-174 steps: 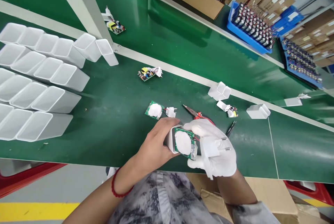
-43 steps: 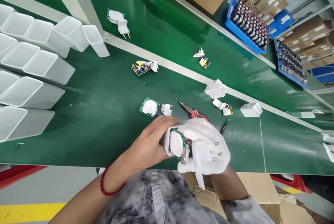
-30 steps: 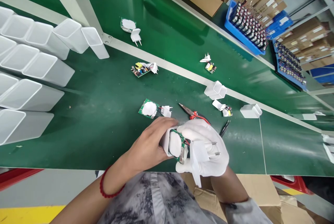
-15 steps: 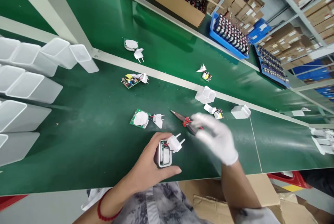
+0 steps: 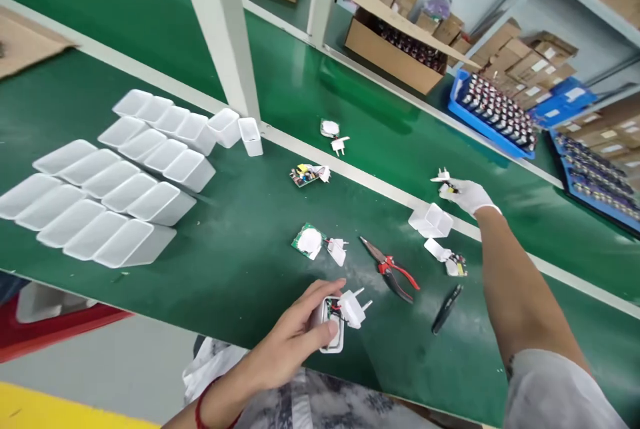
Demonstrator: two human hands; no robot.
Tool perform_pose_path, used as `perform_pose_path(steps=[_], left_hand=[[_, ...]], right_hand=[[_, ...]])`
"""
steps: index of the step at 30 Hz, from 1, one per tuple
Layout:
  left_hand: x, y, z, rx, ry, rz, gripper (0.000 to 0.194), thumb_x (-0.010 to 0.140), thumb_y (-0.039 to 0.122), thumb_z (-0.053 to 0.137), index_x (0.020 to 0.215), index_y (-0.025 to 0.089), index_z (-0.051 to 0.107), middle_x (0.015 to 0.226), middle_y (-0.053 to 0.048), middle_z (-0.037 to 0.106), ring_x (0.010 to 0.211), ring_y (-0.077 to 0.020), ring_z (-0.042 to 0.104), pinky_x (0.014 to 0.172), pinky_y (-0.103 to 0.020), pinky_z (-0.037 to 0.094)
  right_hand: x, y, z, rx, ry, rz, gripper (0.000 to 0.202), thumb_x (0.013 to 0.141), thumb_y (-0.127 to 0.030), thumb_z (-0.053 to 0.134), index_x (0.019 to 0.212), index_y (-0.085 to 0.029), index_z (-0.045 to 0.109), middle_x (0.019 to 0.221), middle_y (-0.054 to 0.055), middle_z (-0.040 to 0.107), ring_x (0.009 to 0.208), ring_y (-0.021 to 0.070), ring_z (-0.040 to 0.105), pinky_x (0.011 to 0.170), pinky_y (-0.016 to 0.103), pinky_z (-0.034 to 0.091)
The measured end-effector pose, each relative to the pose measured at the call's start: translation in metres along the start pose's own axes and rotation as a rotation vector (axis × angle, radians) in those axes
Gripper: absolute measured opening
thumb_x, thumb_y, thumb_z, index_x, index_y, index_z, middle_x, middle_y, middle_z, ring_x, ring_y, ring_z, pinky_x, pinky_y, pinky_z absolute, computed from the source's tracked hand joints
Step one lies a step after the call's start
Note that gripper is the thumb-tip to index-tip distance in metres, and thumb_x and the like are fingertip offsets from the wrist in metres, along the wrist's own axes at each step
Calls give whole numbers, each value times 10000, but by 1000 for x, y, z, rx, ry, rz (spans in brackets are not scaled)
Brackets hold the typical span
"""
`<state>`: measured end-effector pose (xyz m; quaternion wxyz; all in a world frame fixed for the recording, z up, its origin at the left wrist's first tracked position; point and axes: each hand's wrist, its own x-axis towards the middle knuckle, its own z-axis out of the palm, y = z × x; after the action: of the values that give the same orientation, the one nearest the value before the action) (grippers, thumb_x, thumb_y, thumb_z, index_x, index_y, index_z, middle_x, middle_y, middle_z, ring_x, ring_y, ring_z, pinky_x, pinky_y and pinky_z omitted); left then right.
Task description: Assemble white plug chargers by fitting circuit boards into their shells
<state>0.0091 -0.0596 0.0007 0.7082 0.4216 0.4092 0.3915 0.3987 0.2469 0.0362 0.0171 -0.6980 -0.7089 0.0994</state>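
My left hand [image 5: 293, 336] is wrapped around a white charger housing [image 5: 334, 347], thumb over its open end. Inside sits a circuit board, and a white two-pin plug cap [image 5: 353, 309] hangs out at the opening on wires. Far across the bench, my right hand [image 5: 471, 198], in a white glove, has its fingertips closed on a small circuit board [image 5: 451, 188] with a white plug cap [image 5: 441, 176] beside it. Red-handled pliers [image 5: 385, 264] and a black pen-like tool [image 5: 447, 310] lie between my hands. Another board with plug cap [image 5: 309, 241] lies beyond my left hand.
Rows of white empty housings [image 5: 145, 199] stand at the left. More housings [image 5: 431, 221] and a board with cap [image 5: 456, 264] lie near my right forearm. A metal post [image 5: 213, 22] rises at the back. Blue trays [image 5: 487, 119] of parts stand beyond.
My right hand has moved from beside the pliers away to the far board and closed on it. My left thumb has come down over the housing's opening. The view has shifted left.
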Motion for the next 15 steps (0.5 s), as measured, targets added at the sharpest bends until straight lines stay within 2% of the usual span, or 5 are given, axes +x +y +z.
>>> perform_pose_path(steps=[4, 7, 10, 13, 15], left_hand=[[-2, -6, -5, -15, 7, 1, 482, 902, 467, 582, 1370, 359, 544, 1247, -79, 560, 1035, -232, 603, 876, -388, 534], [2, -8, -5, 84, -11, 26, 447, 925, 439, 561, 1364, 362, 539, 1303, -82, 523, 1102, -237, 584, 932, -393, 511], [9, -6, -4, 194, -27, 85, 427, 951, 417, 520, 1370, 339, 516, 1288, -94, 506, 1098, -229, 585, 923, -376, 522], [14, -5, -3, 285, -24, 138, 429, 967, 384, 491, 1392, 324, 483, 1241, -100, 515, 1088, -228, 587, 911, -366, 539], [13, -6, -4, 357, -30, 147, 425, 974, 365, 481, 1396, 319, 475, 1256, -104, 504, 1145, -240, 570, 972, -384, 520]], right_hand=[[-6, -12, -28, -109, -40, 49, 291, 873, -414, 655, 808, -132, 690, 680, 48, 650, 624, 178, 625, 568, 283, 451], [-17, -53, -34, -106, 11, -57, 376, 901, -394, 548, 1029, -76, 703, 842, 125, 708, 757, 218, 659, 651, 302, 439], [-35, -113, -14, -108, -41, -267, 362, 828, -365, 615, 1124, -171, 693, 1054, 89, 710, 909, 215, 649, 767, 275, 444], [-47, -160, 13, -153, -158, -411, 377, 721, -403, 704, 1049, -219, 722, 1049, 81, 709, 943, 257, 639, 770, 294, 453], [-48, -175, 19, -182, -266, -476, 375, 671, -418, 750, 996, -230, 740, 962, 62, 720, 858, 244, 652, 717, 283, 458]])
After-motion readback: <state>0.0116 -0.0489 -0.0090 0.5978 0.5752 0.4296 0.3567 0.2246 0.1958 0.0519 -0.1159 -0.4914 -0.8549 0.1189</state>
